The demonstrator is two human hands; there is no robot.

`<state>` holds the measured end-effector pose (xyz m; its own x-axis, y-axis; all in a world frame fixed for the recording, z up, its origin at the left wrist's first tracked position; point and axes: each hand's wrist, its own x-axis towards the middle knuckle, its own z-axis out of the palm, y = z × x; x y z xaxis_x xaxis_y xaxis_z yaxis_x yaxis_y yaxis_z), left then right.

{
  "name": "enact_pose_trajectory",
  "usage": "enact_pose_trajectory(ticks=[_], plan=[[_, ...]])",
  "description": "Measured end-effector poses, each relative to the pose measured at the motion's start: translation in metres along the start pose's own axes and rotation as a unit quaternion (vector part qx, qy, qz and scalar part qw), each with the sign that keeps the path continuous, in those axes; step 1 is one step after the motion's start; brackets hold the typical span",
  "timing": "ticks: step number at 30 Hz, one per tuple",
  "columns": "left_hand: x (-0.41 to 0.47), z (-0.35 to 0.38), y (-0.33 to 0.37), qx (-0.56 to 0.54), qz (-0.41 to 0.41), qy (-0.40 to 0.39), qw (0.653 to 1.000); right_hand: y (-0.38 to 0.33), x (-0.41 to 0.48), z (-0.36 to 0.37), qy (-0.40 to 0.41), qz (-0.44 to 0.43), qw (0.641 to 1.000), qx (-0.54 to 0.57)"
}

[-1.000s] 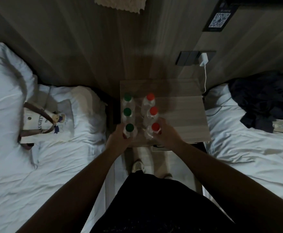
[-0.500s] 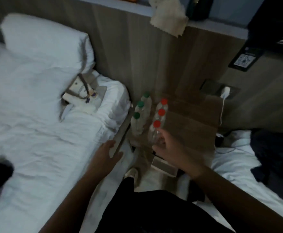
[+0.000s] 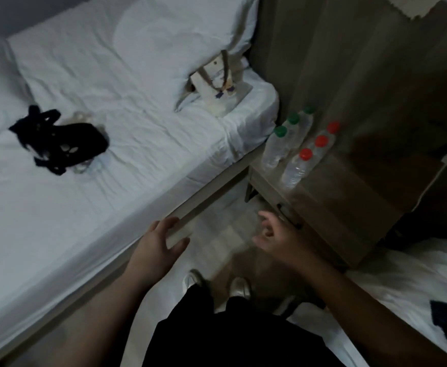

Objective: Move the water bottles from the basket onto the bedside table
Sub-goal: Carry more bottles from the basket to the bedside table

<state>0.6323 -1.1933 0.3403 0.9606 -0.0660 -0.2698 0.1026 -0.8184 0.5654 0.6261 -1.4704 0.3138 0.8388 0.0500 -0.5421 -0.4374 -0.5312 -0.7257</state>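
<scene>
Black mesh basket [image 3: 58,140]: lies on its side on the white bed [image 3: 105,107], well apart from me; clear rounded shapes show through the mesh (bottles, perhaps, too blurred to tell).
Clear plastic water bottles [image 3: 296,144]: six stand upright in two rows at the left front corner of the wooden bedside table [image 3: 349,202], three with green caps, three with red.
My left hand [image 3: 158,245]: empty, fingers spread wide, over the bed's edge.
My right hand [image 3: 275,234]: empty, fingers loosely open, just before the table's front edge.
Open room: pale floor [image 3: 222,229] between bed and table.
</scene>
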Motion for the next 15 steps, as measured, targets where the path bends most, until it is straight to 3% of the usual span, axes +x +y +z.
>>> enact_pose_trajectory(ticks=[6, 11, 15], plan=[[-0.047, -0.013, -0.034, -0.037, -0.056, 0.066, 0.996, -0.044, 0.011, 0.029, -0.036, -0.062, 0.995, -0.071], [-0.09, -0.031, -0.067, -0.095, -0.083, 0.119, 0.985, -0.088, 0.012, 0.072, -0.027, -0.175, 0.963, -0.204], [-0.134, -0.05, -0.108, -0.106, -0.101, 0.157, 0.977, -0.119, -0.002, 0.128, -0.047, -0.231, 0.946, -0.222]])
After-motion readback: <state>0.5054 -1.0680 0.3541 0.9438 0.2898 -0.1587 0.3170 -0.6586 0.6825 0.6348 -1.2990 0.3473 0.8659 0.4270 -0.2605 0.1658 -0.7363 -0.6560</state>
